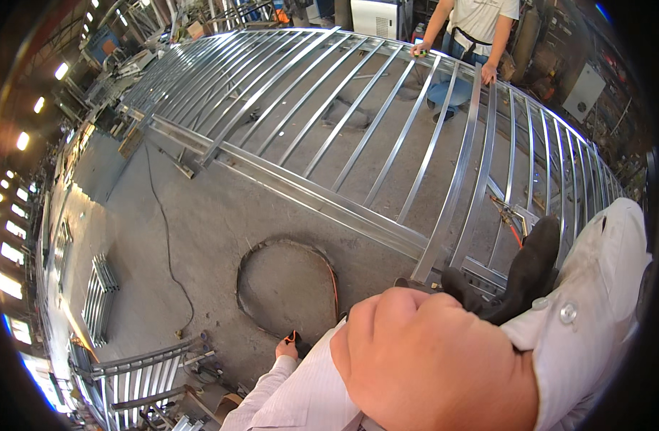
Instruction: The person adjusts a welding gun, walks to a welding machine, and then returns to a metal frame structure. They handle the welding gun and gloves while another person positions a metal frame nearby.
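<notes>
My left hand, bare, is closed round a small black and orange object at the bottom of the view. Its kind is unclear. Next to it lies a looped dark cable with an orange stretch. On the lower right a dark glove covers my right hand, close to the near corner of a large silver metal frame. The glove's fingers are partly hidden, and I cannot make out anything held. Just beyond it, a tool with red hoses or cables lies among the bars.
Across the frame, another person has both hands on its far edge. A thin black cord runs over the concrete floor. Stacked metal pieces stand left, and a barred metal panel lies at the lower left.
</notes>
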Motion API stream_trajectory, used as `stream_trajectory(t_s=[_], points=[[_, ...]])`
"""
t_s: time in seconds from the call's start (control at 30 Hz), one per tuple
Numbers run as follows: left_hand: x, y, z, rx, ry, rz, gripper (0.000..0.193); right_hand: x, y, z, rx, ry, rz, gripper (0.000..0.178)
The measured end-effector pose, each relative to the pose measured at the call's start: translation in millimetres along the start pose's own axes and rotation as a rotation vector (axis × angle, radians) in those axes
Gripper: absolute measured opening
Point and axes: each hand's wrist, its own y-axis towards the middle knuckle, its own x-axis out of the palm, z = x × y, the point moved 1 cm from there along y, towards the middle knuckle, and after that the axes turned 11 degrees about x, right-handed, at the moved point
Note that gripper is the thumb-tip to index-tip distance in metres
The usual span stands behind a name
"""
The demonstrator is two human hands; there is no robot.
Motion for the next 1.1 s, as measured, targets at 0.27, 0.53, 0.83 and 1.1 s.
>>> stream_trajectory(t_s=[0.27,0.53,0.83,1.1], points=[[-6.2,-3.2,-6.5,0.013,0.070,-0.060,0.042,13.9,-2.5,-2.1,-0.085,0.006,0.046,0.021],[-4.5,5.9,1.4,-0.185,0.041,-0.179,0.036,58.8,10.9,-0.3,-0.218,0.111,0.034,0.019],[-18.4,38.0,120.9,0.184,-0.017,0.070,0.036,196.3,85.1,67.2,-0.106,0.803,-0.020,0.026],[-158.9,-60.2,370.0,0.958,-0.242,-0.035,0.041,310.3,109.3,43.5,0.079,0.819,0.269,0.019]])
